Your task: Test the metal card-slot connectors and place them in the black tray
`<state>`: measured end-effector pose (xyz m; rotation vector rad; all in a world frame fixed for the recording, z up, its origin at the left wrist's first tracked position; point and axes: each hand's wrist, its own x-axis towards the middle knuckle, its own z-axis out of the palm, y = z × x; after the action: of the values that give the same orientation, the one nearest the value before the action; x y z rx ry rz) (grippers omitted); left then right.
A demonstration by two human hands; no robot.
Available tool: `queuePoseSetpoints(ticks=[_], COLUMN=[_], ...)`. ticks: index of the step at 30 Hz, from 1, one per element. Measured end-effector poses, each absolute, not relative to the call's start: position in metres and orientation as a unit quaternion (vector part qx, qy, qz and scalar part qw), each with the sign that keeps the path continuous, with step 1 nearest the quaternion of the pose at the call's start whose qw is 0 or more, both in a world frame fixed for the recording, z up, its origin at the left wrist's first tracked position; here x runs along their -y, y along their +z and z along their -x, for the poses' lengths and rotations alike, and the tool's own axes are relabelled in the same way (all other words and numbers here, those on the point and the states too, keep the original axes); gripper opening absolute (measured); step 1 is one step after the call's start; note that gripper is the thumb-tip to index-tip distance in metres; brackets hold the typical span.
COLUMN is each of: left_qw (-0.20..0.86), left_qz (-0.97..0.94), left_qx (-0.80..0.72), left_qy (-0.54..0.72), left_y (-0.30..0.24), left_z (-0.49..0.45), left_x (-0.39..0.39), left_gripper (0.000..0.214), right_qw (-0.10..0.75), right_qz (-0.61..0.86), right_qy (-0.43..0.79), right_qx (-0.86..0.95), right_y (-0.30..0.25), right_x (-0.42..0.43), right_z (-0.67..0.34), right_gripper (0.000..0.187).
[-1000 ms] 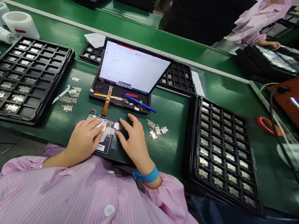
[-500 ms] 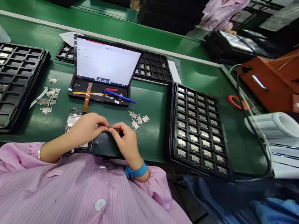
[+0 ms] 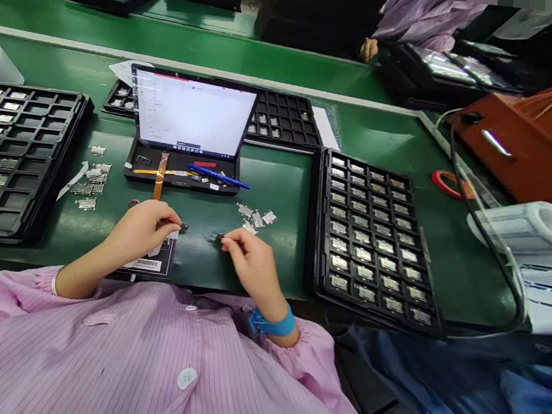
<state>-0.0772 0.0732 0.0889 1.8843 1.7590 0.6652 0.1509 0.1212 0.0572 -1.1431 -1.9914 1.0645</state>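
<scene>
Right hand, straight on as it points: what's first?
The right hand points up-left across the green mat; the first thing in line is probably the black tablet case, though depth is unclear.

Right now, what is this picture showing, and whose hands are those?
This picture comes from a camera worn on a person's head, so it shows what they see when looking down. They wear a pink striped smock and are at a green workbench. Their left hand pinches a tiny dark piece, and their right hand, with a blue wristband, pinches another tiny dark piece. To the right sits a black plastic tray filled with rows of small silver metal parts. Ahead stands a bright tablet screen.
</scene>
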Motion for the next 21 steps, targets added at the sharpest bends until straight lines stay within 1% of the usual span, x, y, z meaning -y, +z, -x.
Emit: queuePoseSetpoints(ticks=[2,5,7,9,13,15,18,21], left_qw=[0.178,0.086,0.046,0.028,0.013,0.004,-0.006,0.041], left_qz=[-0.716,-0.790,-0.816,-0.811,-0.739,-0.679,-0.551,-0.456], left_qx=[-0.628,-0.569,-0.549,-0.562,-0.647,-0.706,-0.813,-0.875], left_qy=[0.247,0.212,0.175,0.160,0.188,0.201,0.188,0.161], left_y=[0.081,0.066,0.059,0.058,0.073,0.083,0.089,0.086], left_z=[0.076,0.062,0.053,0.052,0.079,0.104,0.144,0.177], left_x=[-0.073,-0.073,-0.071,-0.066,-0.052,-0.044,-0.031,-0.021], left_gripper=[0.013,0.020,0.028,0.035,0.033,0.029,0.024,0.015], right_qw=[0.339,0.371,0.372,0.355,0.325,0.355,0.427,0.462], right_qz=[0.449,0.421,0.396,0.381,0.371,0.384,0.413,0.429], right_qy=[0.432,0.519,0.564,0.615,0.739,0.752,0.715,0.684], right_qx=[0.705,0.645,0.622,0.592,0.459,0.401,0.369,0.367], right_y=[0.060,0.063,0.063,0.060,0.050,0.046,0.039,0.036], right_x=[-0.122,-0.114,-0.105,-0.099,-0.106,-0.120,-0.147,-0.166], right_z=[-0.154,-0.144,-0.132,-0.122,-0.117,-0.124,-0.139,-0.150], right_gripper=[0.013,0.020,0.022,0.023,0.025,0.024,0.025,0.025])
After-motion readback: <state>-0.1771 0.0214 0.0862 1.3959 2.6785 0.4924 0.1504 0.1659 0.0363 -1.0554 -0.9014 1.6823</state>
